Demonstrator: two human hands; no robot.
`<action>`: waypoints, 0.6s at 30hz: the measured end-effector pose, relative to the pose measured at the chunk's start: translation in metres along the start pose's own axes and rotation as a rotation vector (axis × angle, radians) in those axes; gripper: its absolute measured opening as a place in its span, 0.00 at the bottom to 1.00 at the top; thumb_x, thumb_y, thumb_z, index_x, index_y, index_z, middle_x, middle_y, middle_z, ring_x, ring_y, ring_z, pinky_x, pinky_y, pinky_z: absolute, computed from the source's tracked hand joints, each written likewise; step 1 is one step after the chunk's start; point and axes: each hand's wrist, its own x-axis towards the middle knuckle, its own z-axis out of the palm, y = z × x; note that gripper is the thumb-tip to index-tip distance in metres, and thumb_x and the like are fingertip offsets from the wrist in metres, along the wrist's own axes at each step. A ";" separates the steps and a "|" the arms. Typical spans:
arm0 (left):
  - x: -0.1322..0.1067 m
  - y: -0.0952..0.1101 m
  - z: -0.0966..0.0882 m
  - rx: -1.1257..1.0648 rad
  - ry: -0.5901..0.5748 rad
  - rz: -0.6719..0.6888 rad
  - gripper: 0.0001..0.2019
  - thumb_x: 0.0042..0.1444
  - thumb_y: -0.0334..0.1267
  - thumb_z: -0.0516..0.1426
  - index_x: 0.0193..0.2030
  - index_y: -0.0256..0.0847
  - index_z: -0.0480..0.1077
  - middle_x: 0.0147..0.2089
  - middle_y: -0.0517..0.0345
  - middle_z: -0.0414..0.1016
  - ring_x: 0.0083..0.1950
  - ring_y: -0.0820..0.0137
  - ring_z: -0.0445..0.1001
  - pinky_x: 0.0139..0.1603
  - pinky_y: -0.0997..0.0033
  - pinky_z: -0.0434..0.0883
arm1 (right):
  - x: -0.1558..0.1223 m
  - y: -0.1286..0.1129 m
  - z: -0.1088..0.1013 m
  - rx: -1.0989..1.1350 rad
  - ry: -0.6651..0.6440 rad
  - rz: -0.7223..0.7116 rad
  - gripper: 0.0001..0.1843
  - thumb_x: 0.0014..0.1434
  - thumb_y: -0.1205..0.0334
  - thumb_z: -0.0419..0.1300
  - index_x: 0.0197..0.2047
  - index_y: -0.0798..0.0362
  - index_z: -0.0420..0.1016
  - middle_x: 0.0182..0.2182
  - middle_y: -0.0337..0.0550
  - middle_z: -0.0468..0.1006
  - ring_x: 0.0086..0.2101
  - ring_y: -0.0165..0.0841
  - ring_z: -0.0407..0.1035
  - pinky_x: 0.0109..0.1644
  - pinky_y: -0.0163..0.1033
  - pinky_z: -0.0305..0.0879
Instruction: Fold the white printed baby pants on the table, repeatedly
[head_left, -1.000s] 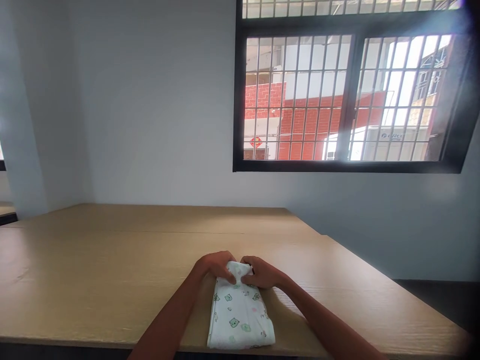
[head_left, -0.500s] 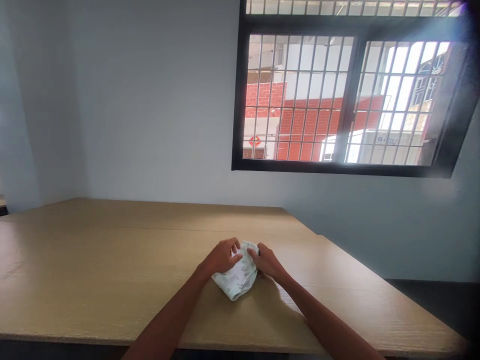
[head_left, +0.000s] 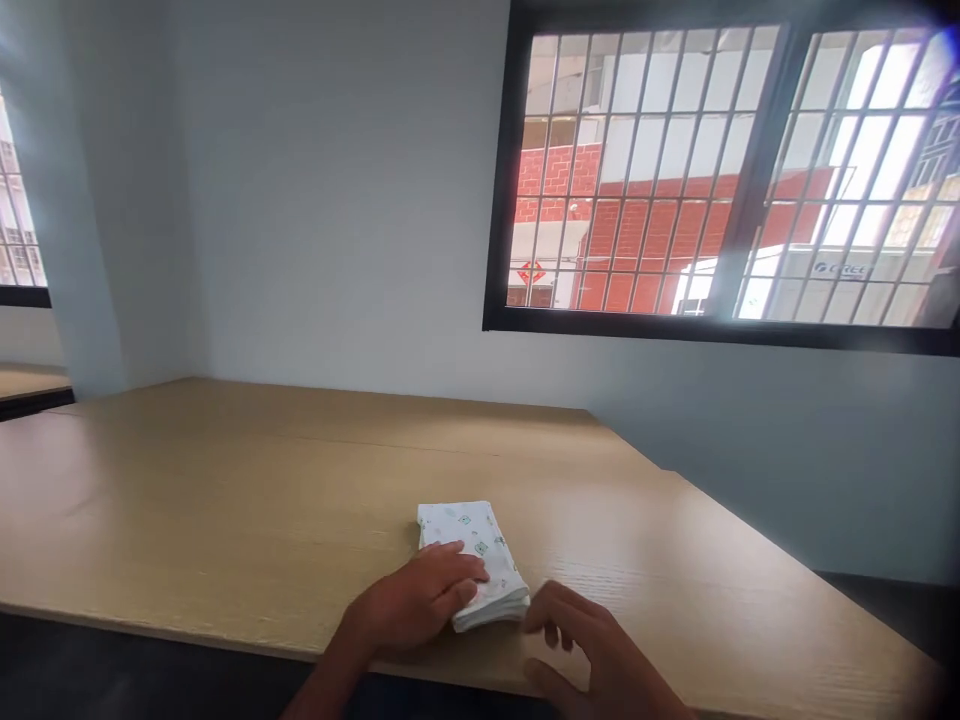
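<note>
A white folded cloth (head_left: 480, 545) with a small green print lies flat on the wooden table, its layers showing along the near edge. My left hand (head_left: 416, 598) rests on top of its near left part, fingers laid flat, covering that corner. Beside the cloth's near right corner is my right hand (head_left: 577, 640). Its fingers are bent and the thumb stands apart from them, with nothing between. Whether its fingertips touch the cloth's edge, I cannot tell.
The wide wooden table (head_left: 247, 510) reaches to the wall, its front edge close to me and its right edge running off diagonally. A barred window (head_left: 637, 190) is set in the wall at right. Another table surface (head_left: 30, 380) shows at far left.
The cloth was bunched and tilted between both hands; now it lies folded flat, nearer to me. My left hand has come down flat onto it, and my right hand has let go. The view has shifted left.
</note>
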 end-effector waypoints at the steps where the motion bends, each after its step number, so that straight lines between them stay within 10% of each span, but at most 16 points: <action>1: -0.004 0.004 0.011 0.047 0.079 -0.056 0.21 0.69 0.48 0.43 0.62 0.52 0.66 0.66 0.60 0.64 0.69 0.58 0.53 0.70 0.52 0.48 | 0.005 0.002 0.007 -0.039 0.048 -0.060 0.14 0.49 0.66 0.60 0.40 0.43 0.71 0.42 0.45 0.76 0.42 0.44 0.71 0.46 0.46 0.71; 6: -0.003 0.036 0.046 0.277 0.282 -0.331 0.21 0.65 0.49 0.45 0.54 0.44 0.72 0.57 0.43 0.72 0.61 0.44 0.63 0.59 0.41 0.58 | 0.014 0.006 0.024 -0.169 0.103 -0.309 0.27 0.47 0.66 0.62 0.53 0.47 0.68 0.53 0.50 0.72 0.53 0.49 0.65 0.57 0.50 0.64; 10: -0.033 0.048 0.020 0.106 0.183 -0.376 0.15 0.64 0.48 0.48 0.47 0.49 0.73 0.47 0.50 0.77 0.50 0.55 0.73 0.51 0.57 0.68 | 0.014 -0.003 0.005 -0.172 -0.052 -0.313 0.22 0.54 0.57 0.65 0.53 0.46 0.71 0.52 0.47 0.75 0.55 0.46 0.66 0.64 0.52 0.54; 15: -0.065 -0.005 0.013 0.154 -0.011 0.096 0.14 0.60 0.51 0.57 0.52 0.60 0.72 0.59 0.60 0.72 0.61 0.58 0.67 0.60 0.64 0.65 | 0.035 -0.001 -0.009 -0.253 -0.185 -0.270 0.17 0.60 0.48 0.61 0.50 0.43 0.74 0.60 0.43 0.69 0.65 0.51 0.49 0.68 0.65 0.35; 18: -0.050 -0.040 0.038 0.355 0.084 0.112 0.15 0.62 0.42 0.57 0.55 0.61 0.71 0.60 0.59 0.72 0.59 0.55 0.68 0.55 0.61 0.69 | 0.061 0.005 -0.004 -0.308 -0.178 -0.290 0.14 0.64 0.51 0.58 0.49 0.45 0.75 0.63 0.43 0.65 0.67 0.52 0.42 0.67 0.68 0.31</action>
